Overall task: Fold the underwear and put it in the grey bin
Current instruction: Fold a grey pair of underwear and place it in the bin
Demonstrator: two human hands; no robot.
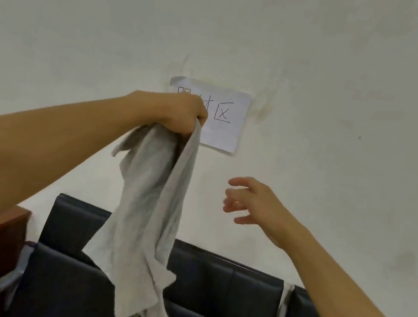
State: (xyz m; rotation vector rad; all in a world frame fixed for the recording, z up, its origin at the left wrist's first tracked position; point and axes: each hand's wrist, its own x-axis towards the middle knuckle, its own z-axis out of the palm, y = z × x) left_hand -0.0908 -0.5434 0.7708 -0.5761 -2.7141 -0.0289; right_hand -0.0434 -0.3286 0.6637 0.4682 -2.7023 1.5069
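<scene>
1. Head view: the left hand (182, 115) bunches the grey underwear (150, 204) high, probably letting it hang straight before folding.
2. The right hand (252, 204), fingers spread and holding nothing, reaches toward the cloth; no grey bin shows.

The underwear (150, 204) was soft grey matt cloth. The sofa (221, 293) looked like dark smooth leather, slightly glossy; the sign (231, 123) was white paper.
</scene>
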